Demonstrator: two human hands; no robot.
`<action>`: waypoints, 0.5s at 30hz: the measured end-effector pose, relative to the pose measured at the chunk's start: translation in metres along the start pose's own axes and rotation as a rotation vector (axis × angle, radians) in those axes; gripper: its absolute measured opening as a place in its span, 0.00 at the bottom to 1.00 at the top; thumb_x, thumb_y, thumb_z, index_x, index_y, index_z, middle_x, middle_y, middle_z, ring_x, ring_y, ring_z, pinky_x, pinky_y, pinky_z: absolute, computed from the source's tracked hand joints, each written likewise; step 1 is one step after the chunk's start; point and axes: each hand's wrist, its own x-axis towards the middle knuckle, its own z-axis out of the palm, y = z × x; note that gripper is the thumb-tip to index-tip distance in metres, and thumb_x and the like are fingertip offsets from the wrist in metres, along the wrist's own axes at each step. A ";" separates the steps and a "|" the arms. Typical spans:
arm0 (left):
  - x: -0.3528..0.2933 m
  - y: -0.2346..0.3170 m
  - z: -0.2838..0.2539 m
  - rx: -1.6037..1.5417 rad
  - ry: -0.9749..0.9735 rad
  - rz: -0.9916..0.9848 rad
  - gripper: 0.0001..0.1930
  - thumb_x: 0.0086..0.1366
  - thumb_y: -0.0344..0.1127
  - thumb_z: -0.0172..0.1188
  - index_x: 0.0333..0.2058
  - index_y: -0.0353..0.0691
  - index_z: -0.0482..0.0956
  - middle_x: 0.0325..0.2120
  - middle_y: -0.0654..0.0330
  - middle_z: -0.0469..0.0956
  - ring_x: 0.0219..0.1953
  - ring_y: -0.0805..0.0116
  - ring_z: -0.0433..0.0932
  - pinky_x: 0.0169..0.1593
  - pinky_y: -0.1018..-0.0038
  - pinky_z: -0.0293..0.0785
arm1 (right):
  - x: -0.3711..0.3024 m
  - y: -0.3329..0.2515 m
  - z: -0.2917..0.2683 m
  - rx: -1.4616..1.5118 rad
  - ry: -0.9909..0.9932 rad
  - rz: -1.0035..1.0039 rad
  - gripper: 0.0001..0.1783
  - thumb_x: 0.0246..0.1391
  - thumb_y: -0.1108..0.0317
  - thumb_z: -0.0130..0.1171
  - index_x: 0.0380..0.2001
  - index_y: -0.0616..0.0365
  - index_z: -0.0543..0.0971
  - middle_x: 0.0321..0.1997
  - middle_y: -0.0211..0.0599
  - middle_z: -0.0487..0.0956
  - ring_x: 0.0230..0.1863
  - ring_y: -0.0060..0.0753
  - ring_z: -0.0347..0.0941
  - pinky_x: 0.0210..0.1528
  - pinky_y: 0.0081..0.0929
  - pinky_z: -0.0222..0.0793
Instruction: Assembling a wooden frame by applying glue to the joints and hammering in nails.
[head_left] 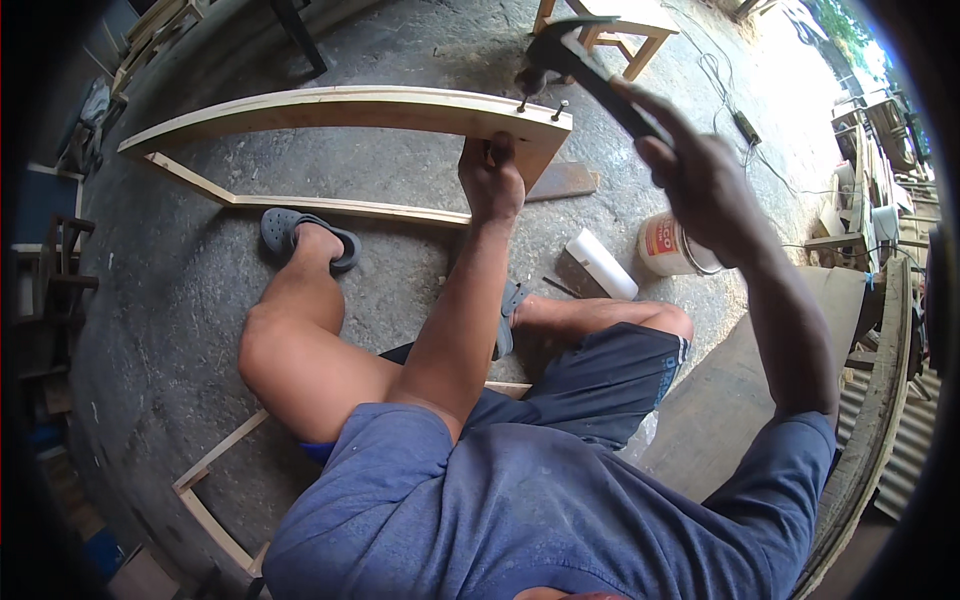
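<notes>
My right hand point(700, 170) grips a claw hammer point(612, 98) by its dark handle. The hammer's striking face is just above one of two nails point(561, 109) standing partly out of the edge of a wooden frame point(340, 105); whether it touches the nail I cannot tell. Below the nails, my left hand point(492, 180) holds the frame near its right corner, with the thumb against the board's face. The frame is tilted up on the concrete floor, its far side long and curved by the lens.
A white bucket point(672, 246) stands right of my leg, beside a white box-like piece point(602, 264) and a flat board point(562, 181). Another wooden frame point(215, 525) lies at lower left. A small wooden stool point(640, 25) stands ahead; a cable point(745, 125) crosses the floor.
</notes>
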 end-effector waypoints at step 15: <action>-0.003 -0.002 0.000 0.014 0.018 0.031 0.14 0.66 0.33 0.52 0.46 0.32 0.76 0.38 0.53 0.80 0.41 0.63 0.78 0.48 0.68 0.71 | -0.004 -0.012 -0.009 0.342 0.607 0.031 0.14 0.66 0.59 0.50 0.48 0.57 0.71 0.13 0.33 0.71 0.12 0.24 0.66 0.16 0.25 0.62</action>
